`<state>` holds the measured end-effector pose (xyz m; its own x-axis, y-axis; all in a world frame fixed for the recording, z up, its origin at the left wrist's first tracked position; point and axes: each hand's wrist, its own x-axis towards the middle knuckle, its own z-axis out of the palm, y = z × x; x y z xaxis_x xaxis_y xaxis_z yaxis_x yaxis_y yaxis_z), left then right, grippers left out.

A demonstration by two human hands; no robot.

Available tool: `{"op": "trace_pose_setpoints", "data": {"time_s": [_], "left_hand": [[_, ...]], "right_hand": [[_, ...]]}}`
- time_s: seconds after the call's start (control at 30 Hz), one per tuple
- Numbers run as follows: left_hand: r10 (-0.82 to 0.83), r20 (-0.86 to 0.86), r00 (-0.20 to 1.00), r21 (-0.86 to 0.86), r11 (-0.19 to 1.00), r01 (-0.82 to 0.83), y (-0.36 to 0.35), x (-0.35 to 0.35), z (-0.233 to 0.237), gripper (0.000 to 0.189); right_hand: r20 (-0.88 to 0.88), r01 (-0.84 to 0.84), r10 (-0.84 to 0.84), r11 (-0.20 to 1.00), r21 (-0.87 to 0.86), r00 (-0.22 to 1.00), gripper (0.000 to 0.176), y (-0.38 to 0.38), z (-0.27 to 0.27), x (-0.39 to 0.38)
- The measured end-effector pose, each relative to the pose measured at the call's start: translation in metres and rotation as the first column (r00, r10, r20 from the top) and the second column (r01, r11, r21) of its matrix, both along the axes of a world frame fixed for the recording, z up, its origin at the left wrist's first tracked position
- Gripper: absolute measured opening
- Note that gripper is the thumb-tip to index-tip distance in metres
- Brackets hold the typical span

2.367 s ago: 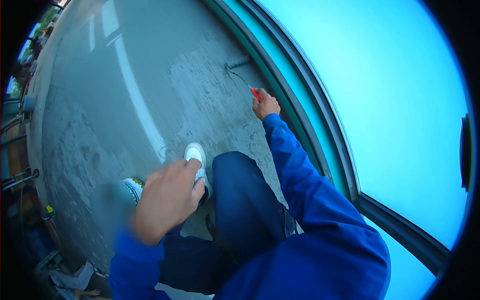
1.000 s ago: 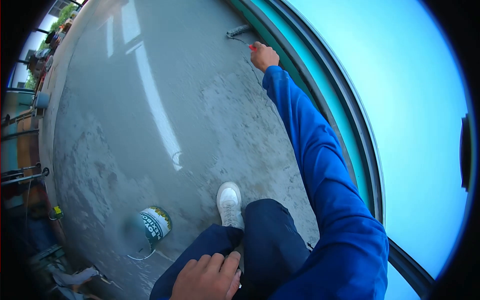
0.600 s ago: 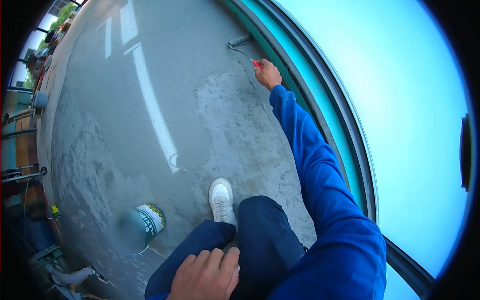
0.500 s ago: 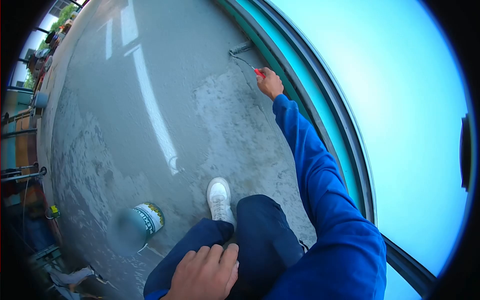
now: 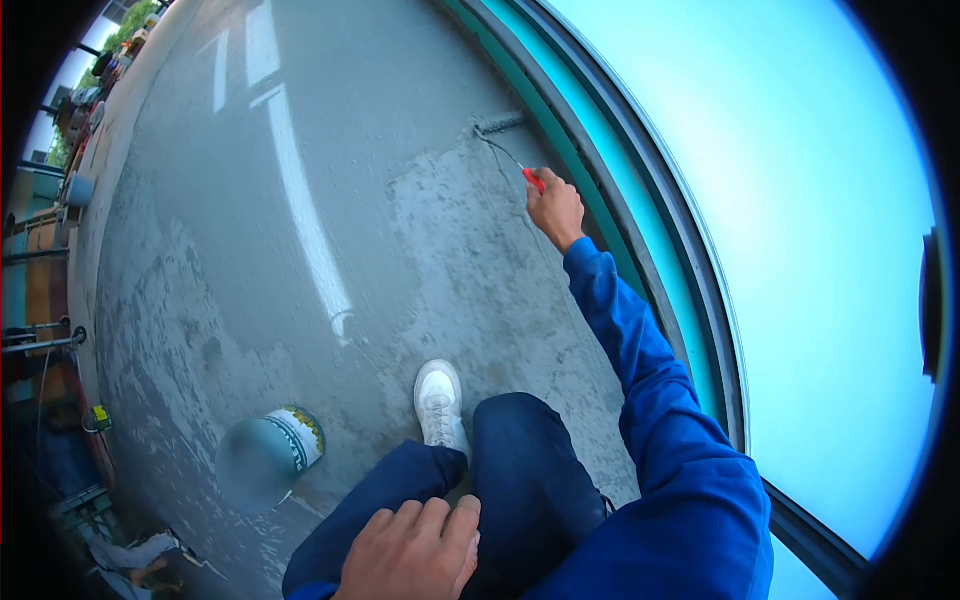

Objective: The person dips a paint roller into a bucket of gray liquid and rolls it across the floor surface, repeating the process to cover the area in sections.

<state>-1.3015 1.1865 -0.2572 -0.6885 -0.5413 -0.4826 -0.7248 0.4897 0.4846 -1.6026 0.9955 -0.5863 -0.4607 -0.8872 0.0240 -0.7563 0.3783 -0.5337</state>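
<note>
My right hand [image 5: 557, 208] is closed around the red handle of a paint roller [image 5: 500, 123]. The roller's wire frame bends up to a wet grey sleeve lying on the floor beside the teal strip at the wall's foot. Wet grey coating [image 5: 380, 90] covers the floor above and left of the roller; a duller, patchy area [image 5: 470, 240] lies below it. My left hand [image 5: 412, 550] rests on my left thigh, holding nothing, its fingers laid over the dark trousers.
A paint bucket [image 5: 268, 458] with a printed label stands on the floor left of my legs. My white shoe [image 5: 438, 395] is on the floor. A framed bright panel [image 5: 800, 250] runs along the right. Rails, a blue-grey bucket [image 5: 79, 190] and clutter line the left edge.
My right hand has drawn the paint roller back toward me and slightly right along the wall's foot. My left hand stays on the thigh.
</note>
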Motion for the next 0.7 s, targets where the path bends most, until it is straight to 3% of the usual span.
{"op": "trace_pose_setpoints", "data": {"time_s": [0.2,0.4,0.7], "left_hand": [[0.033,-0.011,0.999,0.053,0.998,-0.033,-0.016,0.009,-0.003,0.032],[0.057,-0.023,0.998,0.061,0.997,-0.055,-0.026,0.016,-0.008,0.032],[0.055,-0.043,0.998,0.079,0.996,-0.051,-0.038,0.019,-0.01,0.03]], "right_hand": [[0.018,0.047,-0.046,0.997,-0.062,0.999,0.027,-0.095,-0.017,0.006],[0.079,0.059,-0.064,0.996,0.068,0.995,0.032,-0.181,0.001,0.005],[-0.071,0.003,-0.005,1.0,-0.028,0.997,0.023,-0.207,-0.001,0.03]]}}
